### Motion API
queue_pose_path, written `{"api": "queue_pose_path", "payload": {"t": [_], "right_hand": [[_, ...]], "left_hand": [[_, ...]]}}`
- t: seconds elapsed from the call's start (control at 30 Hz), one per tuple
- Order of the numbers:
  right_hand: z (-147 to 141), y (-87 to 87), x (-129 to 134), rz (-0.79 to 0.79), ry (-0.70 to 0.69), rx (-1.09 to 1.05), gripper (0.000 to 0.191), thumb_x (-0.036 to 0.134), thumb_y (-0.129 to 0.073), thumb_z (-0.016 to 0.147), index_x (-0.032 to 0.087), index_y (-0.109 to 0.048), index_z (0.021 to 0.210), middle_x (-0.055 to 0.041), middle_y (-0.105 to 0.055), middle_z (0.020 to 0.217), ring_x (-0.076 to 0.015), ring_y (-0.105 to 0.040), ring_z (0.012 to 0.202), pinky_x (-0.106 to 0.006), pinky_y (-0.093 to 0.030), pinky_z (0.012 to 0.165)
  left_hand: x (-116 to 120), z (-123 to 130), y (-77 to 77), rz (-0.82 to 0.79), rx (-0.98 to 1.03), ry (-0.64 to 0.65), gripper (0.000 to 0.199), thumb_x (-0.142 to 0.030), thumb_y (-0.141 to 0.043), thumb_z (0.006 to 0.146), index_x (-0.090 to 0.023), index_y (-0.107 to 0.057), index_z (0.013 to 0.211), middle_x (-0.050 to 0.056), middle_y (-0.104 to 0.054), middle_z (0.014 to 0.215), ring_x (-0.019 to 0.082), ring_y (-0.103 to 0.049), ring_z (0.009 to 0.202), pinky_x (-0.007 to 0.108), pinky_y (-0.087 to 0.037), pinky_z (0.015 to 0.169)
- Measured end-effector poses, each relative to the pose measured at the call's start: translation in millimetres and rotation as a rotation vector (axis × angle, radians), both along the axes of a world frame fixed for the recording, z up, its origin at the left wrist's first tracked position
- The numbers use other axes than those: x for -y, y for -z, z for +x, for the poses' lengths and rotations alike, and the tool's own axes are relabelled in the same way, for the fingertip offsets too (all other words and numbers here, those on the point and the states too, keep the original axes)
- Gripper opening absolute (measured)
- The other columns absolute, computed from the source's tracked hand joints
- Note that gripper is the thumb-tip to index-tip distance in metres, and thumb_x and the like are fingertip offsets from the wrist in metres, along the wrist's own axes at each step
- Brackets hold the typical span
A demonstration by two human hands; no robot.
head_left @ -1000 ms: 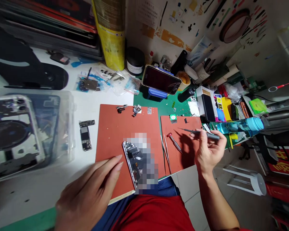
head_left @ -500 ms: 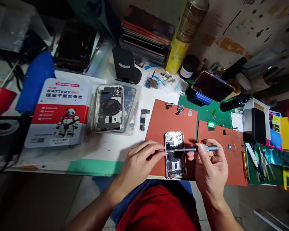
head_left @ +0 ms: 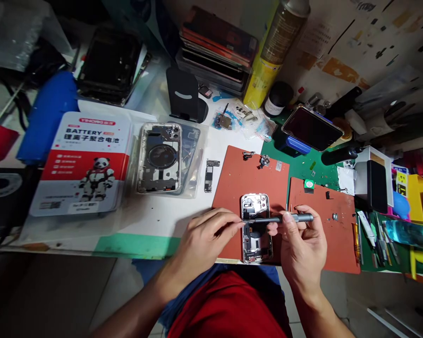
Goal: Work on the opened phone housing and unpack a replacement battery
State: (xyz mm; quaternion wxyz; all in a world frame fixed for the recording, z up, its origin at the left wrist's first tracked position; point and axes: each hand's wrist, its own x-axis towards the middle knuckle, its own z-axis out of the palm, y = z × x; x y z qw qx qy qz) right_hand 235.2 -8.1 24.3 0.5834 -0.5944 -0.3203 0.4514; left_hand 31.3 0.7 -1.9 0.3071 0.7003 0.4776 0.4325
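Note:
An opened phone housing point(head_left: 256, 244) with exposed inner parts lies on a brown mat point(head_left: 229, 176) in front of me. My right hand point(head_left: 303, 244) is closed around a grey screwdriver point(head_left: 280, 218), held nearly level across the housing. A thin metal tip also pokes up between that hand's fingers; its kind is unclear. My left hand point(head_left: 209, 234) is at the housing's left edge, thumb and forefinger pinched together at the screwdriver's tip. Whatever those fingers hold is too small to make out.
A logic board point(head_left: 208, 176) lies left of the mat, beside a second phone housing point(head_left: 159, 157) on plastic bags. A battery package point(head_left: 84, 164) sits farther left. Small phone parts point(head_left: 264, 161) rest at the mat's top. A phone on a stand point(head_left: 313, 127) and a spray can point(head_left: 275, 51) stand behind.
My right hand has shifted left with the screwdriver, bringing its tip to my left fingertips. My left hand has stayed almost in place.

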Motion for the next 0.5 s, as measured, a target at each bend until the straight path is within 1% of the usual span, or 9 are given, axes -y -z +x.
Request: {"api": "queue_pose_path", "payload": {"t": [0.1,0.2,0.37,0.5], "right_hand": [[0,0.0,1,0.012,-0.003,0.04,0.036,0.034,-0.086,0.092,0.025,-0.061,0.117,0.0012,-0.081,0.087,-0.0179,-0.08,0.063,-0.03,-0.069,0.064],[2,-0.5,3,0.042,0.002,0.073,0.035,0.033,-0.085,0.093,0.025,-0.06,0.117,-0.0012,-0.083,0.09,-0.018,-0.08,0.061,-0.031,-0.07,0.063],[5,-4.3,7,0.096,0.007,0.097,0.033,0.027,-0.084,0.094,0.026,-0.06,0.117,-0.0026,-0.085,0.096,-0.0175,-0.08,0.061,-0.031,-0.071,0.063],[4,-7.9,12,0.118,-0.006,0.151,0.035,0.024,-0.084,0.094,0.027,-0.06,0.118,-0.0024,-0.085,0.096,-0.0182,-0.08,0.062,-0.032,-0.071,0.063]], "left_hand": [[0,-1,-0.4,0.007,0.0,0.003,0.009,-0.012,-0.07,0.101,-0.021,-0.071,0.098,-0.001,-0.077,0.088,0.013,-0.073,0.077,0.024,-0.057,0.069],[-1,-1,0.1,0.035,0.0,0.01,0.01,-0.011,-0.069,0.101,-0.021,-0.07,0.099,-0.001,-0.077,0.089,0.013,-0.074,0.079,0.024,-0.058,0.073],[0,-2,2.6,0.073,-0.032,0.034,0.011,-0.01,-0.068,0.102,-0.021,-0.069,0.105,-0.001,-0.078,0.095,0.013,-0.075,0.083,0.026,-0.059,0.079],[2,-2,3.4,0.076,-0.084,0.059,0.013,-0.011,-0.063,0.105,-0.021,-0.07,0.109,0.001,-0.079,0.1,0.015,-0.076,0.088,0.028,-0.062,0.083]]}}
